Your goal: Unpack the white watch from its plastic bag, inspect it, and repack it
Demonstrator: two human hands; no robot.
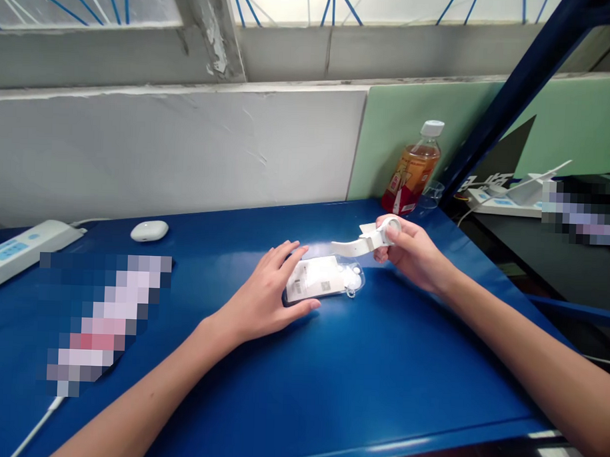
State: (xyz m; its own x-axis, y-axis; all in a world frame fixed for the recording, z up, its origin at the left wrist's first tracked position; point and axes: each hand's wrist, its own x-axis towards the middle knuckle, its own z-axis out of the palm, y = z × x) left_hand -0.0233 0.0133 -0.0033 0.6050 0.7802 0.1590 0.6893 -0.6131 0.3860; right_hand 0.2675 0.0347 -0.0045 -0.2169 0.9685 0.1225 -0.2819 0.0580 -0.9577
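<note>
A clear plastic package (326, 277) with a white printed insert lies flat on the blue table (359, 384), near its middle. My left hand (265, 290) rests on the package's left end, fingers stretched out and pressing it down. My right hand (411, 251) is closed on a small white roll of tape (389, 230), held just above the table to the right of the package. A white strip (352, 245) runs from the roll down toward the package's top edge.
A bottle of amber drink (414, 167) with a white cap stands at the back right corner. A small white oval case (149, 230) lies at the back left. White power strips sit at the far left (19, 248) and on the right shelf (501, 201). A blue post (510, 96) slants at right.
</note>
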